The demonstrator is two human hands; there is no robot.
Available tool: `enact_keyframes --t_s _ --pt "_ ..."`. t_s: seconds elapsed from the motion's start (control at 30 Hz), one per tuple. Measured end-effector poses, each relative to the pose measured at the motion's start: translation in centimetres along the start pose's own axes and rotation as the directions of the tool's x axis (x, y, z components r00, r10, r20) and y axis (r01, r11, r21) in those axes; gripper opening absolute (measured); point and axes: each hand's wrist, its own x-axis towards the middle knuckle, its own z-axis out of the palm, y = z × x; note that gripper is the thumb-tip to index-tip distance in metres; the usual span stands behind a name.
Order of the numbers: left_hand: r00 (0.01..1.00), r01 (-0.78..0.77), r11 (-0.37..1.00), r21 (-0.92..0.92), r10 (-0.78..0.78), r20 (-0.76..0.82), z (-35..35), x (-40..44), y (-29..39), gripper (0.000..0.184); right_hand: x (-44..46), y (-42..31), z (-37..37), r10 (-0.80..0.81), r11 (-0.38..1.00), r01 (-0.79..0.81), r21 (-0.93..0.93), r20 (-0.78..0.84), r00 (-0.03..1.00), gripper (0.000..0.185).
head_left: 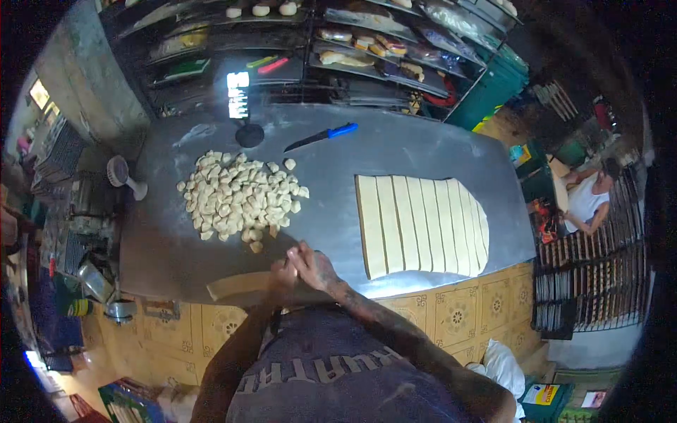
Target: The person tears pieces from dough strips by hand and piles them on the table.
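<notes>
My left hand, somewhat blurred, is closed around the end of a dough strip at the table's near edge. Right against it, my right hand has its fingers bent together; what lies between them is hidden. Just beyond my hands lies a heap of small dough pieces, with one loose dough piece at its near side. To the right, a flat dough sheet is cut into several long parallel strips. A knife with a blue handle rests farther back.
A lit display on a round stand is at the back of the dark table. A white brush-like tool lies at the left edge. Shelves with bread stand behind. Another person sits at the right beside racks.
</notes>
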Motion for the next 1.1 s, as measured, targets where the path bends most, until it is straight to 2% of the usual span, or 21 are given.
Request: enact_keyframes --t_s 0.03,0.07,0.13,0.17,0.3,0.37,0.57,0.63,0.67,0.7,0.77,0.8,0.83,0.87,0.9,0.93,0.97,1.0,1.03,1.07,1.1 --pt "1.0 0.014 1.0 0.007 -0.014 0.005 0.6 -0.3 -1.7 0.042 0.0 1.0 0.5 0.001 1.0 -0.001 0.01 0.012 1.0 0.033" --pt "0.978 -0.132 0.93 0.343 0.179 -0.107 2.0 -0.6 -5.0 0.044 0.5 2.5 1.8 -0.234 0.964 0.223 -0.146 -0.06 0.97 0.034" --pt "0.806 -0.217 0.431 0.876 0.585 -0.087 3.1 -1.5 -8.5 0.049 1.5 5.3 4.4 -0.67 0.683 0.562 -0.467 -0.092 0.737 0.036" --pt "0.81 -0.211 0.424 0.881 0.58 -0.085 2.8 -1.7 -8.9 0.049 2.3 6.3 5.1 -0.675 0.681 0.571 -0.458 -0.091 0.732 0.036" --pt "0.862 -0.198 0.79 0.581 0.422 -0.28 1.7 2.1 -2.9 0.057 5.4 6.1 5.1 -0.469 0.832 0.44 -0.338 -0.006 0.883 0.032" --pt "0.881 -0.19 0.913 0.361 0.321 -0.349 0.7 2.9 -0.3 0.062 6.0 3.3 3.6 -0.455 0.864 0.387 -0.321 -0.174 0.873 0.032" --pt "0.926 -0.161 0.979 0.127 0.194 -0.323 -1.9 4.2 -3.7 0.062 7.0 -0.1 5.6 -0.147 0.989 0.149 -0.007 -0.197 0.969 0.033" --pt "0.977 0.214 0.975 -0.067 -0.213 0.023 -8.2 4.3 1.2 0.062 8.2 0.2 7.3 -0.167 0.977 0.194 0.087 -0.252 0.953 0.035" --pt "0.895 0.414 0.904 -0.105 -0.384 0.224 -10.3 4.0 2.7 0.062 8.7 0.8 8.2 -0.171 0.967 0.215 0.136 -0.276 0.946 0.036" --pt "0.894 0.415 0.903 -0.108 -0.383 0.233 -10.5 3.3 2.6 0.062 9.9 3.0 8.8 -0.163 0.969 0.206 0.134 -0.276 0.947 0.036" --pt "0.976 -0.183 0.971 0.153 0.162 0.144 -10.9 1.9 2.0 0.055 12.6 8.0 8.3 -0.372 0.846 0.202 -0.493 -0.276 0.886 0.034" --pt "0.888 -0.459 0.839 0.292 0.43 0.163 -11.7 1.4 1.5 0.052 11.6 7.8 7.7 -0.366 0.851 0.196 -0.488 -0.283 0.887 0.034" --pt "0.888 -0.46 0.837 0.297 0.432 0.159 -12.7 2.1 0.9 0.052 10.9 7.4 6.5 -0.259 0.934 0.124 -0.336 -0.394 0.882 0.032" --pt "0.978 -0.126 0.978 -0.167 0.15 0.142 -14.1 3.9 0.5 0.047 11.2 6.1 4.8 -0.154 0.981 0.075 -0.181 -0.478 0.865 0.035" --pt "0.954 0.258 0.776 -0.576 -0.111 0.278 -15.1 4.5 0.0 0.044 10.1 4.0 4.0 -0.159 0.98 0.079 -0.184 -0.474 0.866 0.035" --pt "0.821 0.57 0.298 -0.766 -0.255 0.512 -15.4 4.4 -0.1 0.043 7.7 1.0 3.1 -0.338 0.889 0.107 -0.445 -0.479 0.81 0.04" --pt "0.825 0.563 0.296 -0.772 -0.252 0.505 -15.1 5.2 -0.1 0.043 6.5 -1.4 1.8 -0.523 0.722 0.118 -0.682 -0.426 0.739 0.046" --pt "0.805 0.572 0.163 -0.804 -0.298 0.513 -14.6 6.1 0.2 0.043 6.0 -3.1 1.3 -0.534 0.712 0.126 -0.69 -0.417 0.735 0.046" --pt "0.77 0.575 0.017 -0.818 -0.347 0.535 -13.7 6.0 0.7 0.043 4.9 -4.5 1.9 -0.294 0.944 0.231 -0.235 -0.282 0.913 0.043" --pt "0.726 0.562 -0.13 -0.817 -0.395 0.563 -12.8 5.5 1.0 0.043 4.1 -4.8 2.3 -0.128 0.951 0.123 0.282 0.002 0.992 0.041" --pt "0.722 0.558 -0.132 -0.819 -0.41 0.558 -11.9 5.3 1.4 0.043 4.0 -4.3 2.4 -0.134 0.949 0.124 0.29 0.015 0.991 0.041"
